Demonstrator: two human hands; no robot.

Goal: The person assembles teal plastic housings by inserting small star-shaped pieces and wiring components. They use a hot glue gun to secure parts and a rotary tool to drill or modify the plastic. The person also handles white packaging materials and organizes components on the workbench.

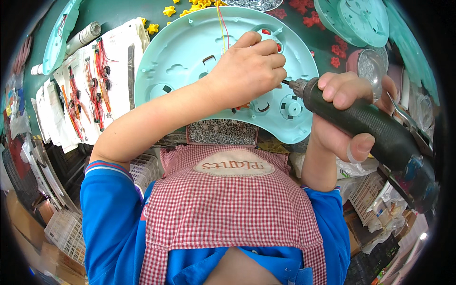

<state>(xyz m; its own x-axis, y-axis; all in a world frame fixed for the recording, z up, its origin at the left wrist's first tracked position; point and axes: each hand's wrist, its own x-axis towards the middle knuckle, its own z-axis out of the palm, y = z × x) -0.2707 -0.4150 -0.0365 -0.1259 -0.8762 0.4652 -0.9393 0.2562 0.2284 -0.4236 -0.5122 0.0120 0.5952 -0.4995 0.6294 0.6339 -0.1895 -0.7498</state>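
A large light-teal plastic shell (156, 61) lies open side up in front of me, with posts, cut-outs and small red parts inside. My left hand (249, 69) is closed over its right half. The fingers are curled together beside the screwdriver's tip, and what they pinch is hidden. My right hand (327, 133) grips a black electric screwdriver (375, 121), tilted so its bit points left at the left fingers. A slim silver metal tool (408, 118) also lies along that hand. Yellow and red wires (222, 23) rise from the shell behind my left hand.
A box of small screws (223, 132) sits at the shell's near edge. To the left, speakers with red wires (97, 85) lie on white sheets. Yellow star-shaped pieces (169, 10) and red ones (335, 50) are scattered behind. More teal shells (363, 21) stand far right, near a clear bowl (368, 69).
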